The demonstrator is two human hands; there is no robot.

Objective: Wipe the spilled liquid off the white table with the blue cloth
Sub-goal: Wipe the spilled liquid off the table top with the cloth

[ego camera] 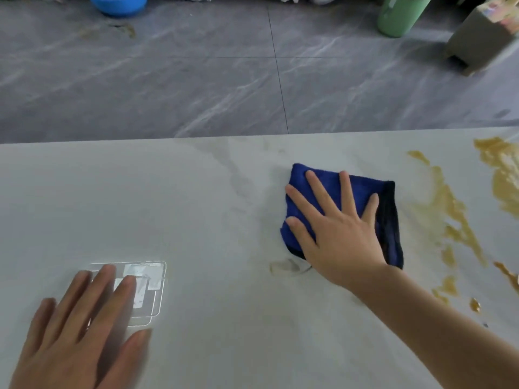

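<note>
Pressing down flat, the right hand [337, 228] is laid on the cloth [389, 220], fingers spread, mid-table [224, 346]. Brown spill [449, 214] is seen just right of the cloth. The left hand [81, 329] is rested flat, fingers straight, near the front left edge.

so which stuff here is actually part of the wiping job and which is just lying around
Part of the job:
blue cloth
right hand
brown spill
white table

Just lying about:
blue bowl
green cup
clear plastic piece
left hand
</note>
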